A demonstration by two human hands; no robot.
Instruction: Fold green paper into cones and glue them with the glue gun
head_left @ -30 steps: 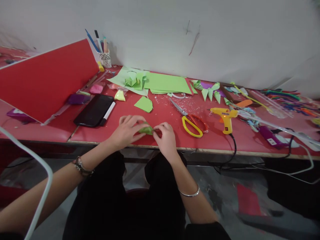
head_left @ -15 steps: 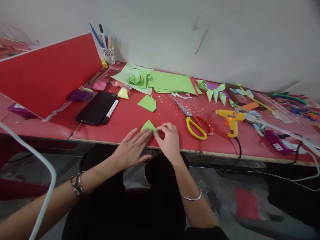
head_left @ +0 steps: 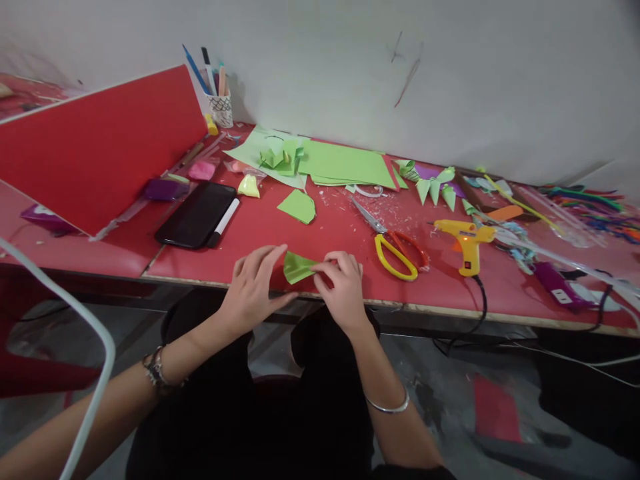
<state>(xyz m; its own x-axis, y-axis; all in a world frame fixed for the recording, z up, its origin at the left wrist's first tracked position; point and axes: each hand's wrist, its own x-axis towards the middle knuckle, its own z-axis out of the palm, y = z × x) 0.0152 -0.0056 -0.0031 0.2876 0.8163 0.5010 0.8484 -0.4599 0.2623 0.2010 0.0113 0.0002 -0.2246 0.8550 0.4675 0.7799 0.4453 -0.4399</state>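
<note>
**Head view: Grip Status**

The right hand (head_left: 345, 290) pinched the narrow end of the green paper piece (head_left: 297, 269) between thumb and fingers. The left hand (head_left: 253, 287) was half open, thumb and fingers parted beside the wide end; contact was unclear. The piece was over the red tabletop (head_left: 340, 233), near its front edge, left of the scissors (head_left: 381, 229).

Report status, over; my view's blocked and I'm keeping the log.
Right hand pinching green paper by its right end. Left hand open beside it. Scissors off to the right, not in the way.
</note>
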